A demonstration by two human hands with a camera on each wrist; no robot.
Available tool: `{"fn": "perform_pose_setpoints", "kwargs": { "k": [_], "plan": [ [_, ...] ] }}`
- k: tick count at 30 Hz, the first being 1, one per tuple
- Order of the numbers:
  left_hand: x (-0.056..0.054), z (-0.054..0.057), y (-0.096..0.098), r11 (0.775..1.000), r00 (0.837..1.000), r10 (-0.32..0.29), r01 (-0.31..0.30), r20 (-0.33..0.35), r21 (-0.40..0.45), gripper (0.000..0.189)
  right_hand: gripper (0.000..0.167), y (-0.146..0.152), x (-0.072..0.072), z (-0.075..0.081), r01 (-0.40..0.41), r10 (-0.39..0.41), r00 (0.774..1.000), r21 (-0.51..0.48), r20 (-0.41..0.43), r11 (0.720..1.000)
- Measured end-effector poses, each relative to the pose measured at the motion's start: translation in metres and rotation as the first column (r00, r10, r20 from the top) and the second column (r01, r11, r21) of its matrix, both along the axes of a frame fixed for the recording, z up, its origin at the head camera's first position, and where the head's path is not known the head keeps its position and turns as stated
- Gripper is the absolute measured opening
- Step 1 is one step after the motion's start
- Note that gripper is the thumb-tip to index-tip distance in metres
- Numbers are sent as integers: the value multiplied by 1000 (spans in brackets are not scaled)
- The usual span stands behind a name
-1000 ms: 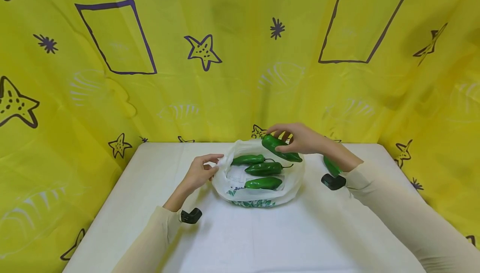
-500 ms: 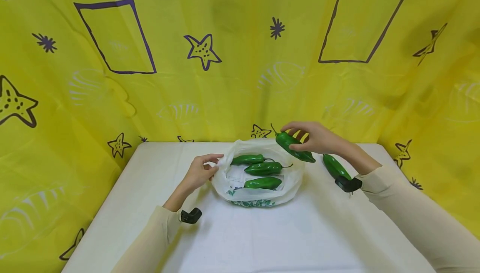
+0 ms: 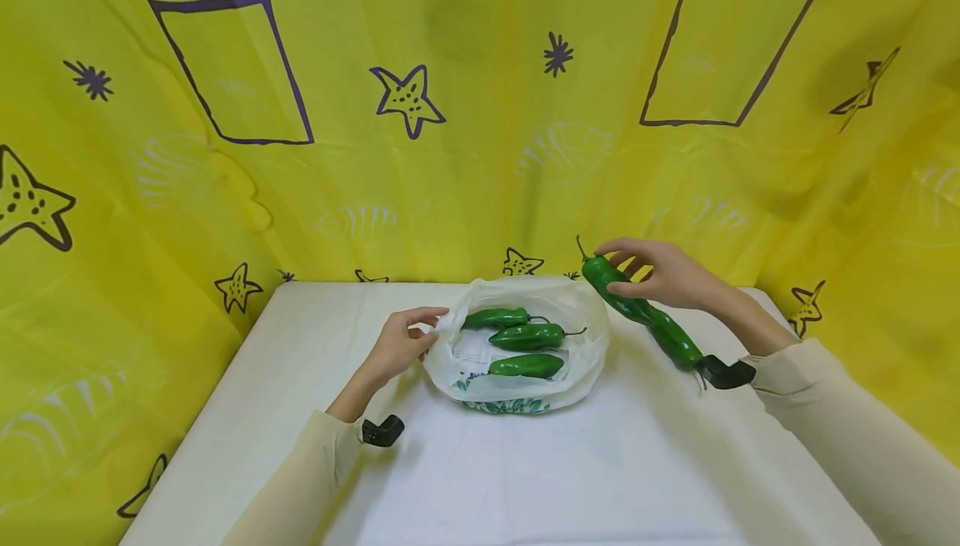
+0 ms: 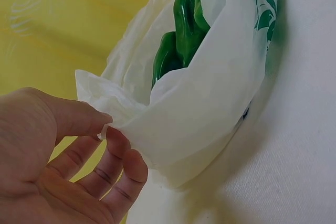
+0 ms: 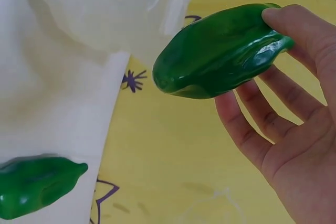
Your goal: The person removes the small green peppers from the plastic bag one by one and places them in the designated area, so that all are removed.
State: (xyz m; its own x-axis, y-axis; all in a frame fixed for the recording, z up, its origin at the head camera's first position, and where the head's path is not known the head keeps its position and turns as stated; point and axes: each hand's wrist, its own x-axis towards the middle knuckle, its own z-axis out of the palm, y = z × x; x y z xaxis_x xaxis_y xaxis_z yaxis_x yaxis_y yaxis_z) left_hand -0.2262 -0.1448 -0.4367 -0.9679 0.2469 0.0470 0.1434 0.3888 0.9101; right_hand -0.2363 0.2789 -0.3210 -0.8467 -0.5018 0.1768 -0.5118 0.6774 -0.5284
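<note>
My right hand (image 3: 660, 273) holds a green pepper (image 5: 215, 51) between thumb and fingers, raised just past the right rim of a white plastic bag (image 3: 517, 403). In the head view its stem points up and left. My left hand (image 4: 79, 156) pinches the bag's left edge between thumb and fingertips. Inside the opened bag lie three green peppers: one at the back (image 3: 495, 318), a middle pepper (image 3: 527, 337) and a front pepper (image 3: 527, 366). Another green pepper (image 3: 675, 342) lies on the table right of the bag, partly behind the held one in the head view.
A white cloth covers the table (image 3: 465, 479). Behind and beside it hangs a yellow curtain (image 3: 480, 196) printed with stars and shapes. Printed paper (image 3: 472, 354) shows inside the bag, and green leaf prints run along its front. Each wrist wears a black camera.
My right hand has carried the held pepper rightward from over the bag to beyond its right rim. My left hand stays on the bag's edge.
</note>
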Motion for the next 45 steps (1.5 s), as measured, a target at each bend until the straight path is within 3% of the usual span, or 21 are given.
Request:
{"fn": "perform_pose_setpoints", "kwargs": {
  "k": [16,29,45],
  "plan": [
    [-2,-2,1,1000,1000,-3,3,-6,-2,43,48,45,7,-14,103,-106,994,-70,-41,992],
    [-3,-4,2,1000,1000,-5,4,4,13,44,48,80,17,-28,220,-213,975,-122,70,968],
    [-3,-4,2,1000,1000,-12,12,0,1,44,57,122,16,-61,327,-309,939,-109,151,939]
  ]
}}
